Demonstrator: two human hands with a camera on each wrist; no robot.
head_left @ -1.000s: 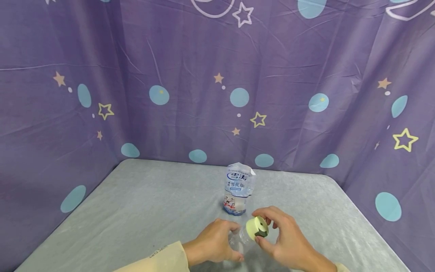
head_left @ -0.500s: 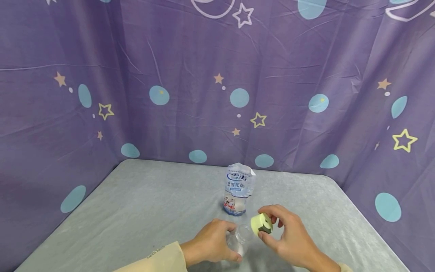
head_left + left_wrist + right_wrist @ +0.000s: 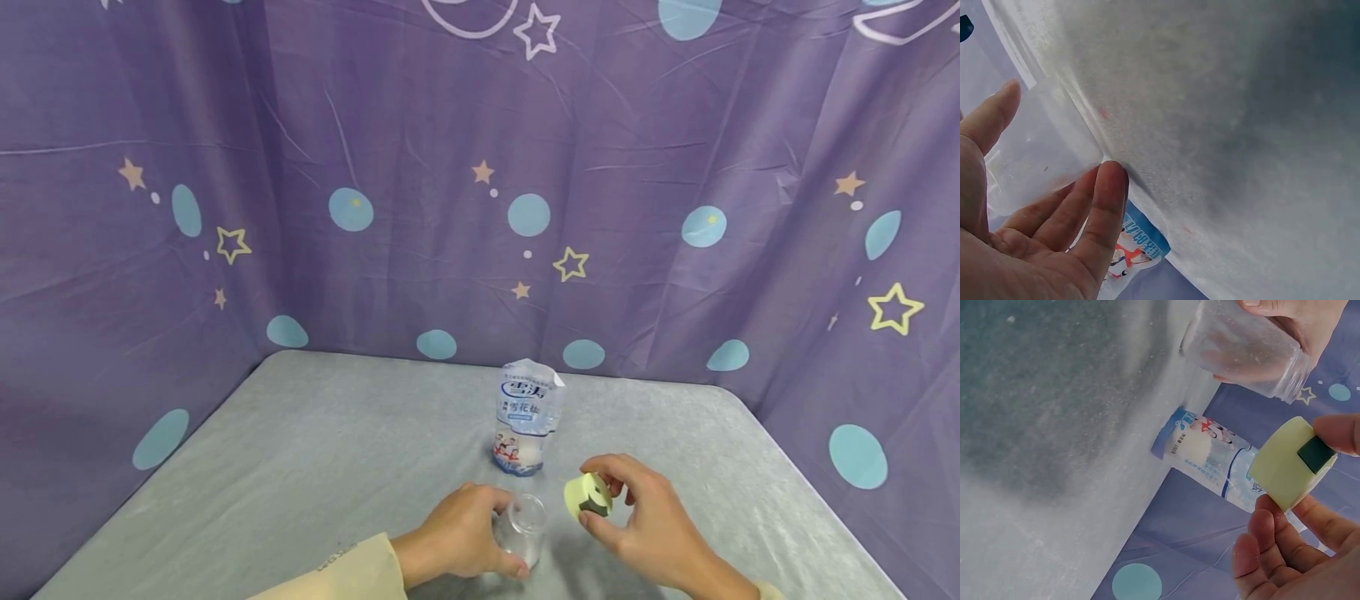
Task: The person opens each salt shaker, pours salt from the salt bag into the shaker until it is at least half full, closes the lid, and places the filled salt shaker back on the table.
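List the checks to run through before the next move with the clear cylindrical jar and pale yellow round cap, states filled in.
1. Clear cylindrical jar steadied: ok, gripped by the left hand.
2. Pale yellow round cap secure: ok, pinched in the right hand.
3. Cap off the jar's mouth: ok, a gap shows between them.
4. Blue-printed clear plastic pouch upright: ok, standing behind the jar.
5. Pouch opened at the top: cannot tell.
6. One hand free: not ok, both are holding something.
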